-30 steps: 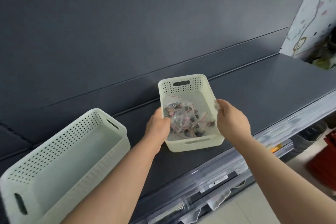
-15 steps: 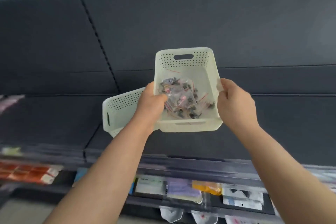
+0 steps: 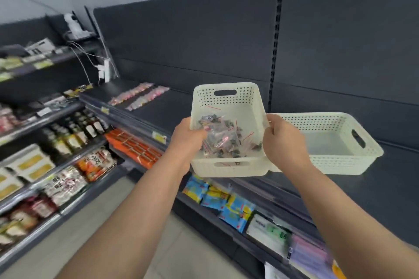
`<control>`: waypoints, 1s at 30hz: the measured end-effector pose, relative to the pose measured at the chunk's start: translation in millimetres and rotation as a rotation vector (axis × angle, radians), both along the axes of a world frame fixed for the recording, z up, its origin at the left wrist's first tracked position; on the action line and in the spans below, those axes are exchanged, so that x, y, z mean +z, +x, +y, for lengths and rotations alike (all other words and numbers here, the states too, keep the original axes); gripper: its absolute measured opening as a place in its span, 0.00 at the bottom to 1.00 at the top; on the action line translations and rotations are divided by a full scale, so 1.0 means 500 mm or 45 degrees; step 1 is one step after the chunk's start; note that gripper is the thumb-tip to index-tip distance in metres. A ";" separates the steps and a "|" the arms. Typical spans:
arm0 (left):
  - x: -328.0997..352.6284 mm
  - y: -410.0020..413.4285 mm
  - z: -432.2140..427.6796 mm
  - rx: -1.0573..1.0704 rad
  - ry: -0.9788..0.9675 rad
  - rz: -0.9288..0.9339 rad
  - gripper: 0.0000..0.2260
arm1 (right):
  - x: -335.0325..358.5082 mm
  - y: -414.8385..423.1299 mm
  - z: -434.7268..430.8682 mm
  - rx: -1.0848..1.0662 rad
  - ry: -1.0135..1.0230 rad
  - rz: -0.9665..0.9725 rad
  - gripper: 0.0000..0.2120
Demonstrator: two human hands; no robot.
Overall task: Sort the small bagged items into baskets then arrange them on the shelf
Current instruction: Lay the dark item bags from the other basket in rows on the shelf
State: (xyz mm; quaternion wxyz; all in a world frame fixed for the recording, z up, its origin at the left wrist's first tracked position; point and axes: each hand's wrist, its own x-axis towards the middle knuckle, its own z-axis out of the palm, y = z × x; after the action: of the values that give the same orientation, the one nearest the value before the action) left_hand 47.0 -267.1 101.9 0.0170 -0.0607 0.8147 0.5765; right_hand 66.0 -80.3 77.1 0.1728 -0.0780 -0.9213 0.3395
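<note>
Cream spare basket (image 3: pixel 340 163) beside held basket (image 3: pixel 226 171)

Head cam, 1 view: looks fwd and down onto the small basket (image 3: pixel 226 97).
Basket is near, approx. at frame centre. The dark shelf (image 3: pixel 374 199) runs diagonal behind and to the right of the basket, goods shelves (image 3: pixel 45 165) are far left of it, and the floor (image 3: pixel 108 210) is below-left.

basket (image 3: pixel 227 97): matt perforated plastic | bags (image 3: pixel 223 138): glossy clear film | shelf (image 3: pixel 385 188): matt
</note>
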 end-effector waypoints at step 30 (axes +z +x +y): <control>-0.180 -0.550 -0.143 -0.549 -0.024 -0.333 0.23 | -0.132 -0.389 -0.199 -0.534 0.008 -0.306 0.18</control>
State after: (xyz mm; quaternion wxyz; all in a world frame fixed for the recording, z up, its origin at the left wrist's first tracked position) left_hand -228.0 -338.7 12.1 0.2443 0.0403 0.8049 0.5392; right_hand -128.3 -180.0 11.0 0.1289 -0.3067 -0.9000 0.2818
